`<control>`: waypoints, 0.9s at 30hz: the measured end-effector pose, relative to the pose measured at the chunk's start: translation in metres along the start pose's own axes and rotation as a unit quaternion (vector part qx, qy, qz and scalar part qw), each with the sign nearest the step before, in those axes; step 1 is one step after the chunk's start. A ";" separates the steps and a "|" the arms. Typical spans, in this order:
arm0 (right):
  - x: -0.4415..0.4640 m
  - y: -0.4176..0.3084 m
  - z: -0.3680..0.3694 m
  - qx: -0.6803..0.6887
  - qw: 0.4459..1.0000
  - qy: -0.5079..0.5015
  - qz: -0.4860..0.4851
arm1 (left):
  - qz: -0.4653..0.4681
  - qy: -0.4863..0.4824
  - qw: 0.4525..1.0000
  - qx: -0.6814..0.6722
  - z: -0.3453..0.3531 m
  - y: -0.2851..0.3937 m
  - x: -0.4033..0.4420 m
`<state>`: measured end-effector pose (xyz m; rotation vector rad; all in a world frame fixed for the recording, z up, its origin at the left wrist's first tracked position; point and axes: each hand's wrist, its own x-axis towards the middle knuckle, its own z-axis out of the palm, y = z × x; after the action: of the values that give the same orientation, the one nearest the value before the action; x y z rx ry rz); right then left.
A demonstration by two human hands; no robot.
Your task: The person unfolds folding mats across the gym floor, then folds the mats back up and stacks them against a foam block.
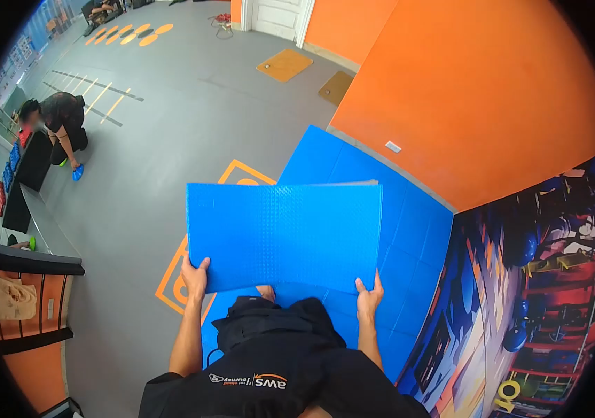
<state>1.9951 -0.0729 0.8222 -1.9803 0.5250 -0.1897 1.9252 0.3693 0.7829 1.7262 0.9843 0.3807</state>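
head view: a blue textured sheet (285, 237) is held out in front of the person's torso, above the floor, its broad face towards the camera. it bows inward at the middle, so the lower edge dips; along the upper right edge a thin pale rim shows just behind it. the left hand (196, 275) grasps the lower left corner, thumb on the near face, the other fingers partly hidden at the side. the right hand (369, 296) grasps the lower right corner, thumb at the lower edge and one finger extended up along the right edge; its remaining fingers cannot be made out clearly.

beneath and beyond the sheet lies blue floor matting (409, 230), which runs along the foot of an orange wall (471, 90). a patterned mural (513, 279) borders the matting at right. to the left of the matting, an orange outline marking (170, 285) on the grey floor (123, 230) is partly covered by the sheet. at far left, well apart from the sheet, another person (64, 122) bends beside a black bench (33, 164), one hand at a small blue object (78, 172) near the floor.
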 end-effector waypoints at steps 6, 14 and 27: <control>0.056 -0.031 0.052 0.008 0.999 -0.038 -0.005 | -0.023 0.012 0.999 -0.032 0.017 0.010 0.061; 0.176 -0.070 0.077 0.031 0.993 -0.108 -0.019 | -0.095 0.042 0.993 -0.059 0.060 0.053 0.065; 0.324 -0.124 0.182 0.041 0.956 -0.235 -0.168 | -0.093 0.256 0.957 -0.097 0.145 0.084 0.048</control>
<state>2.3835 -0.0210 0.8182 -1.9361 -0.1273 0.0524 2.0875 0.3060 0.7928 1.3662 1.4178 0.7987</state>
